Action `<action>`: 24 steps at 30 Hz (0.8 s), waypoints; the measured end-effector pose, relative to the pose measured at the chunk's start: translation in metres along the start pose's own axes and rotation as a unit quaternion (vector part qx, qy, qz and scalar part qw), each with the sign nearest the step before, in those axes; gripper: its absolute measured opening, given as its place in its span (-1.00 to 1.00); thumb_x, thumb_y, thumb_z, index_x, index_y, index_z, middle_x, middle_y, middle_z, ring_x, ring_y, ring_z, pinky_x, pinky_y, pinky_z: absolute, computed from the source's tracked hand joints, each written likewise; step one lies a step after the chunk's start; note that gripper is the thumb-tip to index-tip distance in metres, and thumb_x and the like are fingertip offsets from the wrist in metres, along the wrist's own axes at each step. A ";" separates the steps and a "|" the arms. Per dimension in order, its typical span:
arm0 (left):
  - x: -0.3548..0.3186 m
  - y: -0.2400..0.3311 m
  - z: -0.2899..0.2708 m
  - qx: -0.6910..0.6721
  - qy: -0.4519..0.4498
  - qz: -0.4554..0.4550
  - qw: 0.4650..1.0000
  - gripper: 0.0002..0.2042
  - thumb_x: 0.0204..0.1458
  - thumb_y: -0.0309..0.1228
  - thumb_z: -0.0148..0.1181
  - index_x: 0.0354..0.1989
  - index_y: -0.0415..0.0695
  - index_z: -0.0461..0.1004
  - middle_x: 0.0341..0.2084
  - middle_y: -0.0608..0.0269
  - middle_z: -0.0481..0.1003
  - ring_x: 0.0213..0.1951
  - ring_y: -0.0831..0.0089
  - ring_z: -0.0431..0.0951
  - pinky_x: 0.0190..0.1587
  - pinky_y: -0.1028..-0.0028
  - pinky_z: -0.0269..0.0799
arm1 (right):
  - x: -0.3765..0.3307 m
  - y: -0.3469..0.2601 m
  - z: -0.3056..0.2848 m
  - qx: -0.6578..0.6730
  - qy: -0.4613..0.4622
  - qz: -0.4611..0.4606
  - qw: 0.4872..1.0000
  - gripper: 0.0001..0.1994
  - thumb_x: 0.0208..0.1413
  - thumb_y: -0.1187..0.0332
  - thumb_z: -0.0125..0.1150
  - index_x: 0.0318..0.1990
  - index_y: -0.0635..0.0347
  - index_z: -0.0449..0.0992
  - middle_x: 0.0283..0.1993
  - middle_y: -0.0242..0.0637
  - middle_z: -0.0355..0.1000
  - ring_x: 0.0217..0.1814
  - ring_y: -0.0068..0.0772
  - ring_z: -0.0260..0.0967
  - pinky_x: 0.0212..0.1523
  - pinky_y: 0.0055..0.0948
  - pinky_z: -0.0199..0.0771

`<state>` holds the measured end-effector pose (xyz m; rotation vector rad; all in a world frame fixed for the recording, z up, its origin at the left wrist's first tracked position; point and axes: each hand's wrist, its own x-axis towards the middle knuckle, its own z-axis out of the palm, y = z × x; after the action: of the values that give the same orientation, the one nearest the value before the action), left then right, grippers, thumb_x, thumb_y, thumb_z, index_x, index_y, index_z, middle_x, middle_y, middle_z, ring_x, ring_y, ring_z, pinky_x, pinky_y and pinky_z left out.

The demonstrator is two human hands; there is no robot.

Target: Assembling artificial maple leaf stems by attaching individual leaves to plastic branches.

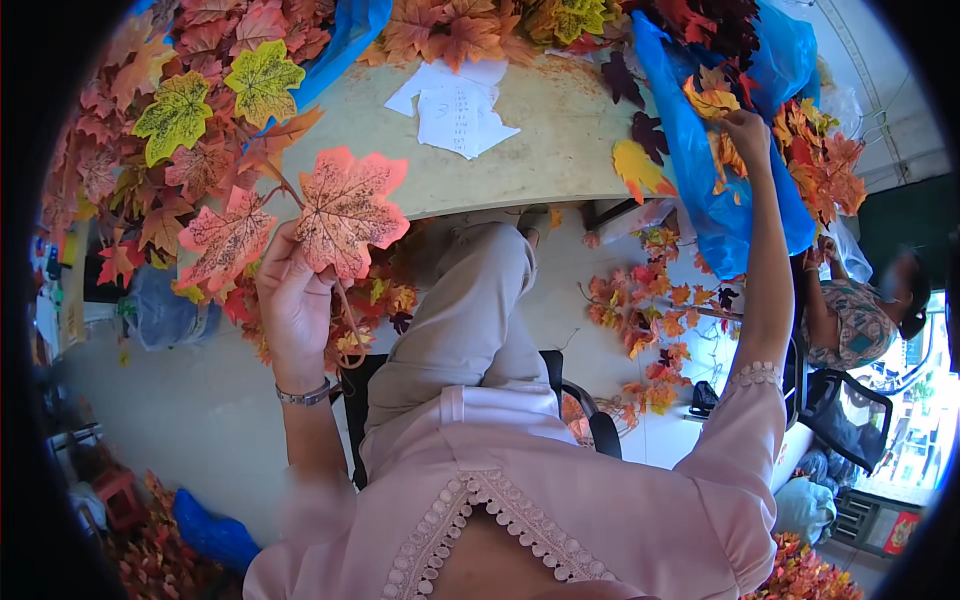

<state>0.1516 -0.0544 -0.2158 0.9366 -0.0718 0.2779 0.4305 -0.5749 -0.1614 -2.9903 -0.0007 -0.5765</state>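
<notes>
Two orange-pink artificial maple leaves (300, 220) on thin stems, held up in front of the table's near edge, left of centre. Larger leaf to the right, smaller one lower left, both face-on to the camera.

Left hand (292, 300) grips them from below, fingers curled together around the stems, thumb pressed against the base of the larger leaf. Metal bracelet (305, 395) on that wrist.

Right hand (748, 135) stretched far out to the right, reaching into the mouth of a blue plastic bag (715, 200) full of orange and red leaves. Fingers bent down among the leaves in the bag; cannot tell whether they are closed on one.

Pale round table (545, 150) ahead, worn top. White paper sheets (455, 105) lie near its middle. A yellow leaf (635, 165) and two dark purple leaves (630, 95) lie loose just left of the bag. Heaps of mixed leaves (190, 110) crowd the table's left side, a few yellow-green ones on top. More leaves along the far edge.

Below: beige trousers, pink top with lace trim, black chair. A garland of orange leaves (645, 310) trails on the floor to the right. Another person (865, 310) sits at the right rim.
</notes>
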 end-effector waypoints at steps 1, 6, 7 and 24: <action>0.002 -0.001 0.001 0.000 -0.002 -0.002 1.000 -0.79 0.02 -0.47 -0.02 -0.18 -0.28 0.29 -0.34 0.18 0.42 -0.39 0.49 0.44 -0.42 0.51 0.41 | -0.001 0.015 0.001 0.054 0.004 -0.002 0.999 -0.75 -0.19 0.17 0.20 -0.40 0.12 0.56 -0.44 -0.23 0.47 -0.36 -0.33 0.43 -0.33 -0.46 0.35; -0.001 0.002 -0.009 0.004 0.002 0.007 1.000 -0.77 0.01 -0.49 -0.01 -0.16 -0.30 0.29 -0.32 0.17 0.42 -0.36 0.48 0.45 -0.41 0.50 0.43 | -0.008 -0.001 -0.035 0.554 0.030 0.162 0.816 -0.80 -0.03 0.35 0.09 -0.26 0.17 0.52 -0.32 -0.49 0.42 -0.24 -0.57 0.32 -0.16 -0.61 0.24; -0.002 0.001 -0.011 -0.001 0.004 0.008 1.000 -0.78 0.01 -0.50 -0.02 -0.16 -0.30 0.29 -0.33 0.16 0.42 -0.36 0.48 0.45 -0.42 0.50 0.43 | -0.001 0.016 -0.031 0.568 -0.056 0.150 0.807 -0.79 -0.02 0.41 0.09 -0.18 0.18 0.47 -0.35 -0.48 0.40 -0.23 -0.70 0.25 -0.27 -0.69 0.19; 0.007 -0.009 0.015 -0.007 0.022 -0.054 0.998 -0.87 0.01 -0.50 0.01 -0.29 -0.30 0.33 -0.46 0.19 0.47 -0.44 0.48 0.50 -0.41 0.51 0.48 | -0.213 -0.307 -0.061 0.410 -0.275 -0.455 0.741 -0.84 -0.33 0.47 0.29 -0.55 0.25 0.41 -0.38 -0.25 0.32 -0.25 -0.19 0.23 -0.23 -0.33 0.25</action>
<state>0.1615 -0.0698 -0.2125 0.9172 0.0184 0.1973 0.2048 -0.2708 -0.1553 -1.9642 -1.3914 0.2789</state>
